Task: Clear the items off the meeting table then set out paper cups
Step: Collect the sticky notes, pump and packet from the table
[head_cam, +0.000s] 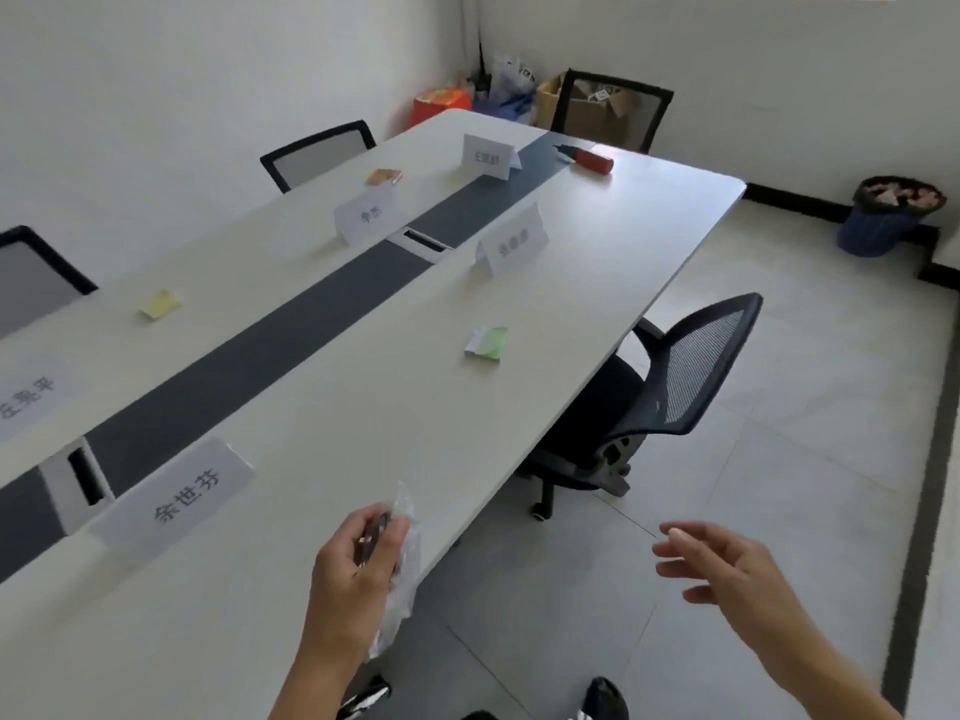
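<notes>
My left hand (358,558) is closed around a crumpled clear plastic wrapper (402,574) with something dark inside, at the near edge of the long white meeting table (337,407). My right hand (727,569) hovers open over the floor, off the table's side, holding nothing. On the table lie a green sticky-note pad (487,344), a yellow pad (160,305), an orange-brown pad (384,176) and a red cylinder (594,161) at the far end. Several white name cards stand there, one (176,493) just left of my left hand.
A black mesh chair (670,387) is pushed to the table's right side. More chairs stand on the left (317,153) and at the far end (613,109). A full bin (885,213) sits by the right wall. Boxes and bags (498,90) fill the far corner.
</notes>
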Action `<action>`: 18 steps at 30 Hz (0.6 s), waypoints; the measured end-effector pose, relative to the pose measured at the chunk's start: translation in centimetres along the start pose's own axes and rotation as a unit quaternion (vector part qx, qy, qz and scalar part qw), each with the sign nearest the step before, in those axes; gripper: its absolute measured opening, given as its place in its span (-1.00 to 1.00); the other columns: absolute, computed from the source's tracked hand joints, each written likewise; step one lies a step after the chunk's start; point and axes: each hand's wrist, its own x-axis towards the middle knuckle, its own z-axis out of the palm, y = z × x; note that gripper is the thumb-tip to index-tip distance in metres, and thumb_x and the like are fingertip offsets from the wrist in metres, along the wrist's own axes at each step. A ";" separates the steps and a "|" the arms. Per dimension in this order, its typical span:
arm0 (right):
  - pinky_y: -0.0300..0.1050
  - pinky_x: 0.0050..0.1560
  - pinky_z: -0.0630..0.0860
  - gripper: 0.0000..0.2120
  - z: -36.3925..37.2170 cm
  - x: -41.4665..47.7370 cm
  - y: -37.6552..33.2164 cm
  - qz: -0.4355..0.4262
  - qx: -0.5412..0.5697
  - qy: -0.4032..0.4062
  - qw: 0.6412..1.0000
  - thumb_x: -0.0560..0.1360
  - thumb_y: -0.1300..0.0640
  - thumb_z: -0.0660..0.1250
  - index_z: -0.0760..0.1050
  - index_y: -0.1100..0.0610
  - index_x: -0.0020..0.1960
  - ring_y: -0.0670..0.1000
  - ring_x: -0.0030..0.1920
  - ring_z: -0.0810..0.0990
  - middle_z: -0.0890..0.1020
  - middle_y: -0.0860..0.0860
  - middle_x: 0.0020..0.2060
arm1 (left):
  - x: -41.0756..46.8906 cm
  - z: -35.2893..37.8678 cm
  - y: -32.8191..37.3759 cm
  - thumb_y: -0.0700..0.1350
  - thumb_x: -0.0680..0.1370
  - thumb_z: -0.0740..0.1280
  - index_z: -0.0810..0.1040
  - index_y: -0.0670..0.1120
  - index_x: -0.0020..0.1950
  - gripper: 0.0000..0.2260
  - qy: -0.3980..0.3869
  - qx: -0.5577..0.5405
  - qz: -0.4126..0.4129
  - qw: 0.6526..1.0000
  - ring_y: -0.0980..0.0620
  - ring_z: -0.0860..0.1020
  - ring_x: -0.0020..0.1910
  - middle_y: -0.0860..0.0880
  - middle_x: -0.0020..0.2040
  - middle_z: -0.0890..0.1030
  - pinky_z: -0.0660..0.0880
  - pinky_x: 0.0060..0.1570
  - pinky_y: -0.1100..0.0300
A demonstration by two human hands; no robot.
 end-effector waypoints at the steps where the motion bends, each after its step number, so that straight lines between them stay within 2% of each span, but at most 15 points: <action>1: -0.08 -0.19 0.54 -0.87 0.1 1.8 -1.2 -0.004 -0.015 -0.019 1.000 0.57 0.13 0.31 0.63 0.08 0.01 -0.02 -0.16 0.72 0.75 0.01 -0.17 | 0.6 0.4 0.5 -0.03 0.50 0.39 0.62 0.07 -0.07 -0.96 0.013 -0.003 0.001 1.000 0.26 0.55 -0.32 0.09 -0.23 0.65 0.50 -0.23 0.38; 4: -0.07 -0.18 0.53 -0.86 1.4 6.9 -4.8 -0.025 -0.039 -0.073 0.996 0.57 0.12 0.30 0.63 0.06 0.03 -0.02 -0.14 0.72 0.75 0.00 -0.15 | 2.4 0.1 0.8 -0.06 0.51 0.39 0.63 0.10 -0.10 -0.94 0.064 -0.011 -0.016 0.998 0.28 0.57 -0.29 0.13 -0.17 0.66 0.47 -0.29 0.50; 7: -0.03 -0.15 0.55 -0.87 3.9 12.1 -7.7 -0.038 -0.052 -0.110 0.992 0.56 0.12 0.31 0.63 0.05 0.03 -0.01 -0.15 0.72 0.75 0.00 -0.16 | 4.8 -0.9 -0.3 -0.05 0.51 0.39 0.64 0.16 -0.10 -0.91 0.113 -0.022 -0.060 0.991 0.26 0.56 -0.31 0.13 -0.22 0.66 0.52 -0.31 0.35; 9: -0.01 -0.12 0.58 -0.88 6.2 15.7 -9.2 -0.038 -0.061 -0.127 0.989 0.56 0.12 0.32 0.63 0.05 0.02 -0.01 -0.15 0.72 0.75 0.00 -0.16 | 7.2 -1.6 -1.4 -0.06 0.51 0.39 0.66 0.13 -0.10 -0.91 0.139 -0.033 -0.085 0.986 0.26 0.55 -0.35 0.12 -0.28 0.65 0.51 -0.37 0.34; 11: -0.07 -0.14 0.56 -0.88 8.9 18.9 -10.6 -0.040 -0.072 -0.137 0.987 0.55 0.10 0.33 0.62 0.05 0.03 -0.05 -0.17 0.72 0.75 0.00 -0.17 | 10.0 -1.9 -1.9 -0.06 0.52 0.38 0.65 0.09 -0.07 -0.93 0.141 -0.038 -0.100 0.984 0.26 0.53 -0.38 0.14 -0.30 0.64 0.50 -0.41 0.37; 14: -0.14 -0.17 0.53 -0.84 12.8 24.0 -12.6 -0.048 -0.113 -0.139 0.983 0.54 0.06 0.35 0.61 0.07 0.07 -0.05 -0.14 0.71 0.73 0.01 -0.13 | 14.8 -1.7 -1.5 -0.01 0.52 0.37 0.65 0.12 -0.07 -0.94 0.122 -0.038 -0.103 0.986 0.26 0.53 -0.37 0.17 -0.28 0.64 0.51 -0.40 0.36; 16: -0.19 -0.17 0.51 -0.77 15.4 27.5 -13.6 -0.073 -0.188 -0.129 0.971 0.51 -0.01 0.37 0.60 0.07 0.12 -0.06 -0.09 0.68 0.70 -0.04 -0.11 | 17.9 -1.4 -0.7 -0.01 0.52 0.37 0.64 0.15 -0.08 -0.93 0.105 -0.040 -0.096 0.989 0.26 0.51 -0.39 0.16 -0.30 0.61 0.52 -0.39 0.36; 18: -0.16 -0.09 0.50 -0.68 18.0 31.0 -14.0 -0.116 -0.299 -0.104 0.941 0.48 -0.07 0.38 0.56 0.02 0.18 -0.08 -0.01 0.64 0.68 -0.09 -0.02 | 21.0 -1.4 0.0 -0.01 0.53 0.36 0.63 0.13 -0.07 -0.94 0.087 -0.028 -0.090 0.992 0.25 0.51 -0.38 0.17 -0.30 0.60 0.53 -0.38 0.33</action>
